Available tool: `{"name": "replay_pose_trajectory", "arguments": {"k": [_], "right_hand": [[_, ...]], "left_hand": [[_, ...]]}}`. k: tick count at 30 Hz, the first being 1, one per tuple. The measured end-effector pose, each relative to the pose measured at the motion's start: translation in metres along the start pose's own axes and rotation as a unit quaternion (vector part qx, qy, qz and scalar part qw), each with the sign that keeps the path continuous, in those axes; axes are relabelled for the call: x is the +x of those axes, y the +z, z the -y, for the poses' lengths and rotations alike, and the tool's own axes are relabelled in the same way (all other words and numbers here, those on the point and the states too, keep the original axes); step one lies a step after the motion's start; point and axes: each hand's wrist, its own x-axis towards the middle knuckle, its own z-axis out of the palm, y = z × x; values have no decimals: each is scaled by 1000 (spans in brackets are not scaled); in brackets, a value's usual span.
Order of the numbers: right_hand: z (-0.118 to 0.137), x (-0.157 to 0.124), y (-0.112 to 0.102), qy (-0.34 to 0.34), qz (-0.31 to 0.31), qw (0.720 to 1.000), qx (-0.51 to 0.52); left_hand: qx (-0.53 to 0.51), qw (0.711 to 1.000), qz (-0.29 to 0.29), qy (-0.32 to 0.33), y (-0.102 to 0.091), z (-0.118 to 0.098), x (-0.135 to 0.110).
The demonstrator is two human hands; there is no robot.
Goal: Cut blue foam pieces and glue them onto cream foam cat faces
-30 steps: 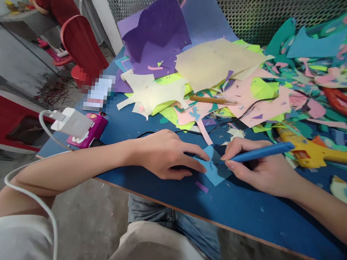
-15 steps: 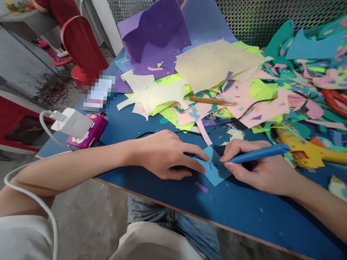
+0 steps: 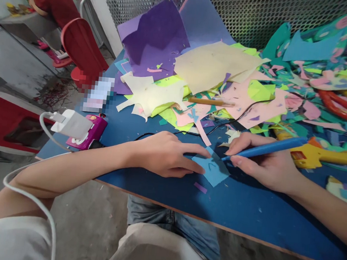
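A small light-blue foam piece lies on the dark blue table near its front edge. My left hand rests on the table with its fingers stretched flat, pressing the piece's left side. My right hand is closed round a blue pen, whose tip sits at the piece's upper right edge. A few short pen marks show on the piece.
Heaped foam sheets and scraps, purple, cream and pink, cover the back of the table. A yellow glue gun, a black cord, a pencil, red-handled scissors, a white charger on a pink case. A person in red sits far left.
My right hand and the pen have drawn back a little to the right, off the middle of the blue piece. My left hand has stayed in place.
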Motion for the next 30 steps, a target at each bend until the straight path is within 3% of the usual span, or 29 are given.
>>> {"name": "replay_pose_trajectory", "arguments": {"k": [4, 16, 30], "right_hand": [[-2, 2, -3, -9, -8, 1000, 10], [14, 0, 6, -2, 116, 991, -58], [13, 0, 5, 9, 111, 992, -58]], "left_hand": [[-3, 1000, 5, -13, -2, -1, 1], [-9, 1000, 14, 1, 2, 3, -1], [-12, 1000, 3, 5, 4, 4, -2]]}}
